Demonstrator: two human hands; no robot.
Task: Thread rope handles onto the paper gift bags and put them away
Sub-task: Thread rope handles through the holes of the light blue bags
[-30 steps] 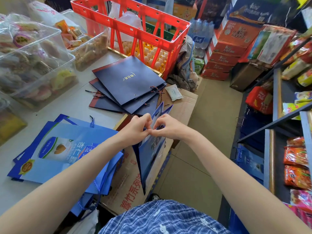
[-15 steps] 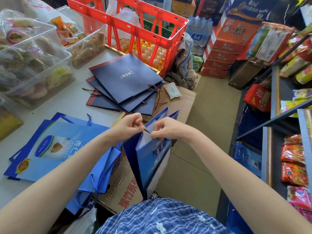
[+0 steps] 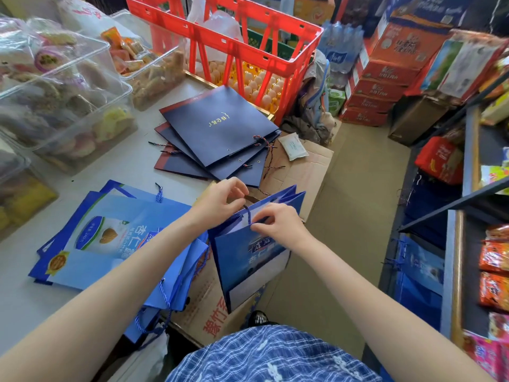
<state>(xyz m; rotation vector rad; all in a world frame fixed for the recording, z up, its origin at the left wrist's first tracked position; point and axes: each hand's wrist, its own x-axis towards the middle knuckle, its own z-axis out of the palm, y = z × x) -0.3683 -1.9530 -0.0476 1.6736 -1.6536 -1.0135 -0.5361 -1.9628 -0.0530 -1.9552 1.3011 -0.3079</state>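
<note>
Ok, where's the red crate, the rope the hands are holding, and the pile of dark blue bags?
red crate [image 3: 228,41], head view, on its near top rim.
blue rope [image 3: 248,215], head view, strand above the bag's edge.
dark blue bags [image 3: 217,128], head view, face of the top bag.

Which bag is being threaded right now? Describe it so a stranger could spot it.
Start at the red crate, then come toward the camera past the navy bags to the table's near edge. The blue bag stands upright there, pinched at its rim by both hands. The other blue bags lie flat.
</note>
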